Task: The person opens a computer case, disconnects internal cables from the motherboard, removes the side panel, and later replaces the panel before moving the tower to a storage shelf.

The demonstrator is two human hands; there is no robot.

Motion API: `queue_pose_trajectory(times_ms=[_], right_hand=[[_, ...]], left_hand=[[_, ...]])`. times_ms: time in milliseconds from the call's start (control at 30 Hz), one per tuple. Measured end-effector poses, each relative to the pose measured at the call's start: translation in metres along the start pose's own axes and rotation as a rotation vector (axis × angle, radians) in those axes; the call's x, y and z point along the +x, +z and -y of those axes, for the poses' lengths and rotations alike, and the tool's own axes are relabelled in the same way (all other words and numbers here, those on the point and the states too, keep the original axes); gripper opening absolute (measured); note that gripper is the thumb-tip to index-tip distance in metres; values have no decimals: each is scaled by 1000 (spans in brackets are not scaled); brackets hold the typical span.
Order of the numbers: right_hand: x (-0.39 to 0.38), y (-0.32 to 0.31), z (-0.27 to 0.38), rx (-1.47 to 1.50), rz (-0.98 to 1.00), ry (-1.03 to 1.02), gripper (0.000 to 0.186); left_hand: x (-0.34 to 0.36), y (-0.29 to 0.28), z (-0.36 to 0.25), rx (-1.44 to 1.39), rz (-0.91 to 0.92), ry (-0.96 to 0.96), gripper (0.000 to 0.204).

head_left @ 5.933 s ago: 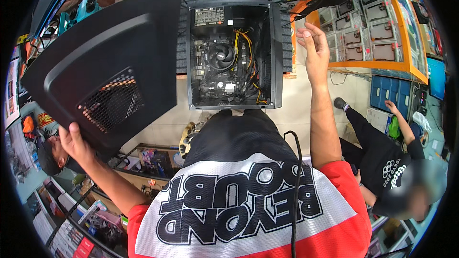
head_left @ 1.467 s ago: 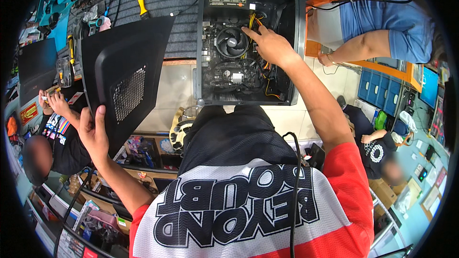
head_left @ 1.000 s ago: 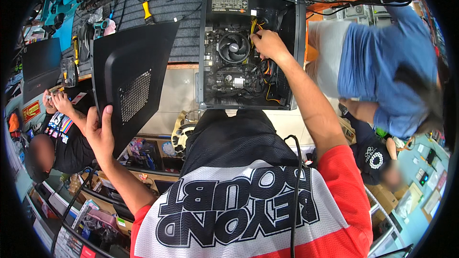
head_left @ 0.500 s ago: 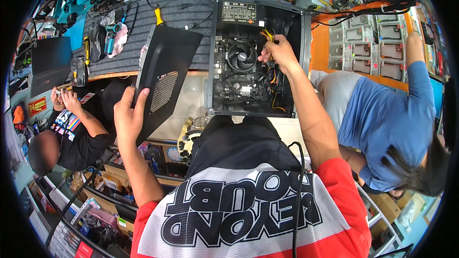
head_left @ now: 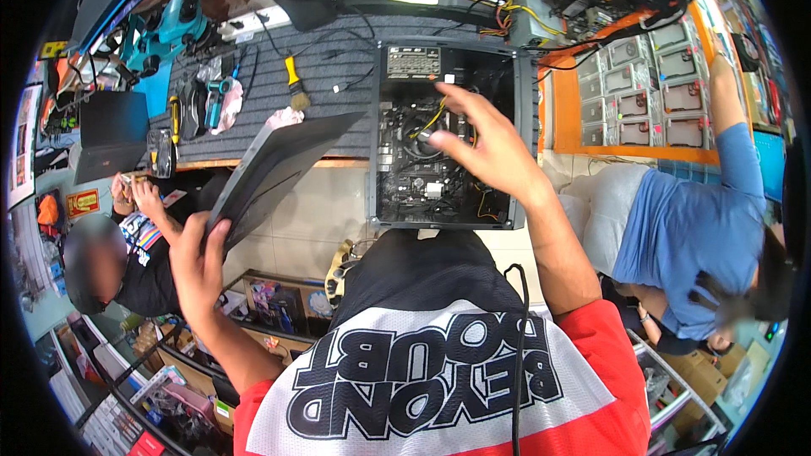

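Note:
My left hand [head_left: 198, 266] grips the lower left edge of a black computer side panel [head_left: 291, 165], which is tilted and seen nearly edge-on left of the case. An open black computer case [head_left: 525, 110] lies in front of me, its inside facing up. In it are a power supply [head_left: 412, 62] with a label, a motherboard and a round cooler fan [head_left: 414, 145], partly hidden. Over the case hovers my right hand [head_left: 494, 148], fingers spread and nothing held. A yellow cable [head_left: 437, 112] runs across the fan near its thumb and fingers.
On the grey ribbed mat [head_left: 253, 131] lie a yellow-handled brush [head_left: 295, 84], a yellow screwdriver [head_left: 175, 118] and a teal tool [head_left: 214, 104]. A co-worker in black [head_left: 152, 274] sits left; another in blue [head_left: 688, 224] stands right, beside boxed parts [head_left: 638, 104].
My right hand has released the cables and opened, shifting left over the fan; the yellow cable now lies across it. My left hand has moved left and down, turning the panel more edge-on.

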State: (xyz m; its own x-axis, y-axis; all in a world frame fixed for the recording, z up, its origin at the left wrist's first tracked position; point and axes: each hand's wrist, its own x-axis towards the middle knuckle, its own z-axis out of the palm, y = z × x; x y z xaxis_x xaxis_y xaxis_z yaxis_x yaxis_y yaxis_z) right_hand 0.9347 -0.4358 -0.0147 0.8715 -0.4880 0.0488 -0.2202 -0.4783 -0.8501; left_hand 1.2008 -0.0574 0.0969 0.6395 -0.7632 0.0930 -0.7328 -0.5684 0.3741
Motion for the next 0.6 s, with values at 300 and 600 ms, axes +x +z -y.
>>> queue_pose_trajectory(times_ms=[300, 600], right_hand=[[21, -74, 116, 27, -66, -541, 31], [-69, -206, 135, -536, -562, -520, 26]], left_hand=[[22, -47, -71, -246, -212, 361, 32], [36, 10, -104, -604, -248, 417, 55]])
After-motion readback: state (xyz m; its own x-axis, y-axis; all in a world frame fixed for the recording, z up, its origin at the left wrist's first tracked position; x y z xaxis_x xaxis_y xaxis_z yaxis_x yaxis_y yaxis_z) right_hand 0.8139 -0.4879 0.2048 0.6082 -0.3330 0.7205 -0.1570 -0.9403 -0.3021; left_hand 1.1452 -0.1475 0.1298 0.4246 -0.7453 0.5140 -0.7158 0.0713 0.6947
